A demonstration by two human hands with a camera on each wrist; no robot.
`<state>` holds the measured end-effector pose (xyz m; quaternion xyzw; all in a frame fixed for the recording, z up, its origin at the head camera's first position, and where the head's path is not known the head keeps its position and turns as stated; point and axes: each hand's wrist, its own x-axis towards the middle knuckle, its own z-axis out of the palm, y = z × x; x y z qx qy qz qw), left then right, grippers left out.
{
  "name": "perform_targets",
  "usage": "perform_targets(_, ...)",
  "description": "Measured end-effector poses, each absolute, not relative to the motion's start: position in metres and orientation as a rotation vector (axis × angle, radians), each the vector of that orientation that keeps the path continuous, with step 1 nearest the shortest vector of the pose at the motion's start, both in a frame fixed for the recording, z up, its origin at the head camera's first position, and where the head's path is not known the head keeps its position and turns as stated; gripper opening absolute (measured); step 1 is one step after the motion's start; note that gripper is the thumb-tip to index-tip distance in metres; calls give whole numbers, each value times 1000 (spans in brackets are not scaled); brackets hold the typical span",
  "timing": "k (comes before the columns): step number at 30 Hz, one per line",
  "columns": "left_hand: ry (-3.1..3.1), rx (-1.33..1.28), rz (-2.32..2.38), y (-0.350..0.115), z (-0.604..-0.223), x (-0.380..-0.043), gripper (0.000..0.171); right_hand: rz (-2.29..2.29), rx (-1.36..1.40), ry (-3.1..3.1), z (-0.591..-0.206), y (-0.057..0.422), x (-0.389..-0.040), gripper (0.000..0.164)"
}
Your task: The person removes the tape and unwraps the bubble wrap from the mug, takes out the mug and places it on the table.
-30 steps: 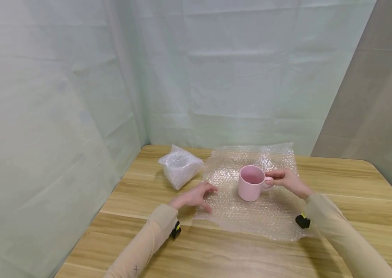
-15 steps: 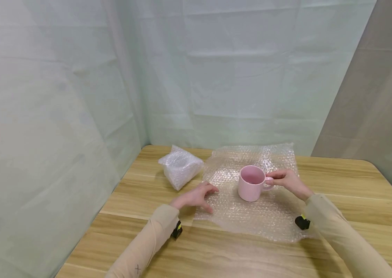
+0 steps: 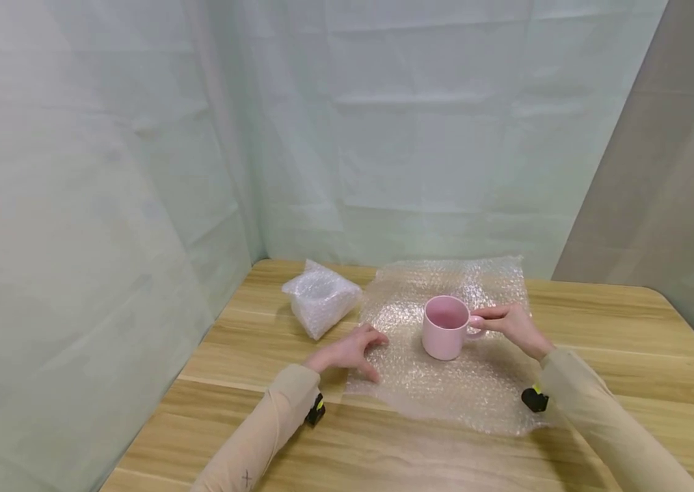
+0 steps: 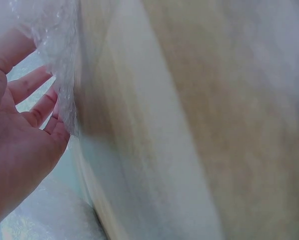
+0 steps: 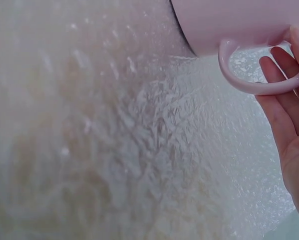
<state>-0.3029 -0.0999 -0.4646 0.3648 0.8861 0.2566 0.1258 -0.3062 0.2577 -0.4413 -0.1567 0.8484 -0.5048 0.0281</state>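
Note:
A pink mug stands upright on a spread sheet of bubble wrap, its handle pointing right. My right hand pinches that handle between thumb and fingers; the right wrist view shows the handle in front of the fingers. At the sheet's left edge rests my left hand, thumb and fingers spread apart. In the left wrist view its fingertips touch the edge of the bubble wrap, which covers part of them.
A bundle in bubble wrap sits on the wooden table, behind and left of the left hand; its contents are unclear. Pale cloth hangs behind the table and along its left side.

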Motion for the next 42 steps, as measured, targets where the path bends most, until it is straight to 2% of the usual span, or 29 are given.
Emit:
perform_targets(19,2599,1065,730,-99,-465,-299,75,-1629,-436,2633,-439,259,-303,43)
perform_targets(42,2585,1093,772,-100,-464,-299,72,-1648,-359,2785,-415,315,-294,46)
